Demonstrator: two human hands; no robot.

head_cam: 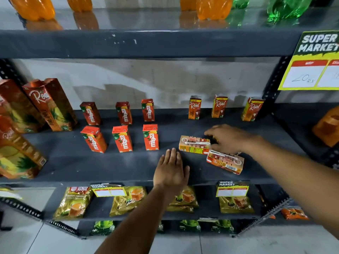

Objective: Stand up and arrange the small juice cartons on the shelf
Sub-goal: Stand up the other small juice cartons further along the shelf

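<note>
- Head view: we look down on a dark grey shelf stocked with small juice cartons.
- Six red Maaza cartons stand upright in two rows of three, left of centre.
- Three orange Real cartons stand upright along the back of the shelf on the right, well apart from one another.
- Two more small cartons lie flat near the front: the first lying carton rests on its side with its straw facing up, and the second lying carton sits just beside it, nearer the shelf edge and turned at an angle.
- Our right hand reaches in over the gap between the two lying cartons; its grip is loosely spread, fingers curled downward at the first carton's right end, and we cannot tell whether they actually pinch it.
- Our left hand lies palm down on the shelf just left of the first lying carton, fingers straight and close together, holding nothing.
- Large Real cartons stand tilted at the far left of the same shelf.
- Orange bottles and green ones sit on the shelf above; gold tea packets fill the shelf below.
- A yellow price sign hangs at the upper right.
</note>
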